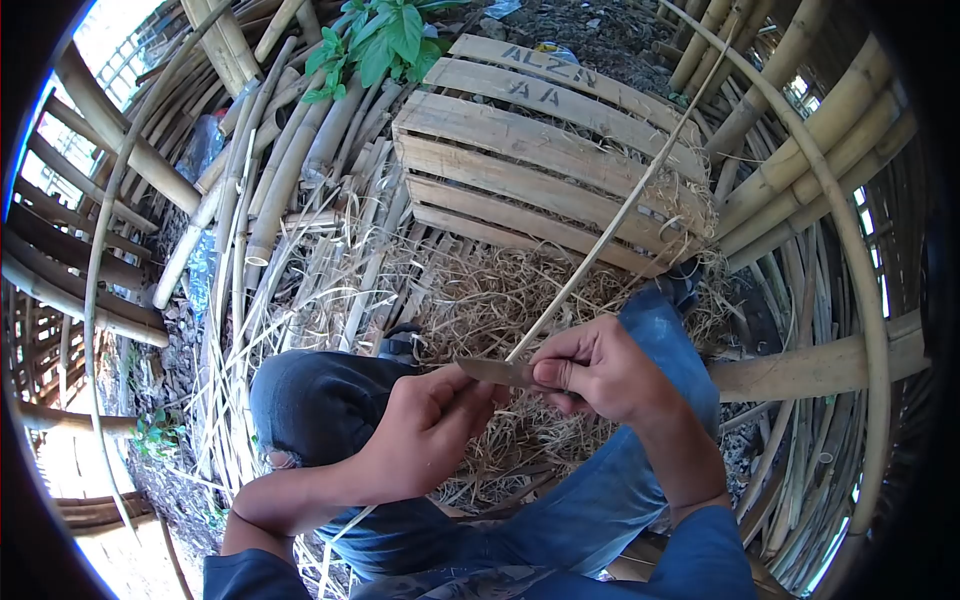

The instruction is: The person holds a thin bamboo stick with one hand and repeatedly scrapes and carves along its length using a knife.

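A knife blade (pixel 495 373) lies crosswise between my two hands, above my lap. My right hand (pixel 590 370) is closed around the knife's right end, its thumb pressed on top. My left hand (pixel 428 430) is closed at the blade's left tip, fingers wrapped round a long thin bamboo strip (pixel 600 243). From the blade the strip runs up and to the right, across the wooden crate. A thin light length comes out below my left wrist. The fingertips of my left hand are partly hidden.
A slatted wooden crate (pixel 530 130) stands ahead. Curly shavings (pixel 500 290) cover the ground between my knees and the crate. Bamboo poles (pixel 285 190) and split strips lie at the left. A thick bamboo piece (pixel 810 370) juts in at the right. Green leaves (pixel 385 45) show at the top.
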The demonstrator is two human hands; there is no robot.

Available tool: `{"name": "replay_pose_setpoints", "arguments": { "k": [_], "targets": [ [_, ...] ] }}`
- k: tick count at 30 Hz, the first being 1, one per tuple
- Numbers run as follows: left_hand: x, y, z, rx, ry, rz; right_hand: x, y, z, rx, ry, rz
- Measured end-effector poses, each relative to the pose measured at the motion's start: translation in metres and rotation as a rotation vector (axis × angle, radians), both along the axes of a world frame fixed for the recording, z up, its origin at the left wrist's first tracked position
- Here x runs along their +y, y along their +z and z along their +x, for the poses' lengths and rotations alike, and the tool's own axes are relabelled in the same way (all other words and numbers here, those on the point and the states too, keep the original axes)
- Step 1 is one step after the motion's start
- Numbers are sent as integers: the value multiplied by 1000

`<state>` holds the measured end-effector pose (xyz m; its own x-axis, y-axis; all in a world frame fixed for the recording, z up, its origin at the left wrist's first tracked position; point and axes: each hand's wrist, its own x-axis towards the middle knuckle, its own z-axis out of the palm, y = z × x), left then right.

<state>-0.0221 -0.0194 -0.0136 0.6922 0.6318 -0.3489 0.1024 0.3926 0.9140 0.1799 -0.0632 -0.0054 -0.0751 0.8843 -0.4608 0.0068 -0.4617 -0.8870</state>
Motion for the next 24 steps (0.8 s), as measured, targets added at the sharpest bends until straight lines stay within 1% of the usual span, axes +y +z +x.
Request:
{"name": "replay_pose_setpoints", "arguments": {
  "k": [4, 6, 7, 9, 10, 12, 13, 15, 16, 17, 19, 20, 21, 23, 24],
  "targets": [
    [3, 2, -1, 32, -13, 1, -1, -7, 5, -32, -22, 62],
    [3, 1, 0, 15, 10, -17, 0, -7, 8, -157, -74, 99],
    [3, 1, 0, 14, 11, -17, 0, -5, 9, -158, -73, 99],
    [4, 0, -1, -22, 47, -42, 0, -2, 11, -253, -211, 172],
    [5, 0, -2, -22, 45, -43, 1, -1, 15, -253, -212, 171],
    [6, -1, -3, -8, 23, -45, 3, 0, 26, -151, -284, 115],
    [5, -2, -3, -16, 22, -47, 2, 0, 24, -159, -284, 114],
    [4, -5, -2, -5, 34, -60, 0, -6, 9, -113, -46, 76],
    [3, -4, -1, -5, 30, -58, -3, -12, 2, -22, 4, 76],
    [2, -2, 0, -5, 24, -41, -3, -11, 4, -21, -1, 77],
    [1, 0, 0, -2, 12, -23, 1, -2, 12, -54, -16, -8],
    [2, 1, -2, 23, -15, -21, 3, 5, 18, -34, -107, 11],
    [3, 1, -3, 45, -42, -18, 2, 5, 25, -37, -115, 12],
    [2, 2, -4, 41, -51, 9, 1, -1, 38, 10, -206, 102],
    [2, 2, -3, 43, -47, 31, 1, -5, 37, -11, -228, 114]
  ]
}}
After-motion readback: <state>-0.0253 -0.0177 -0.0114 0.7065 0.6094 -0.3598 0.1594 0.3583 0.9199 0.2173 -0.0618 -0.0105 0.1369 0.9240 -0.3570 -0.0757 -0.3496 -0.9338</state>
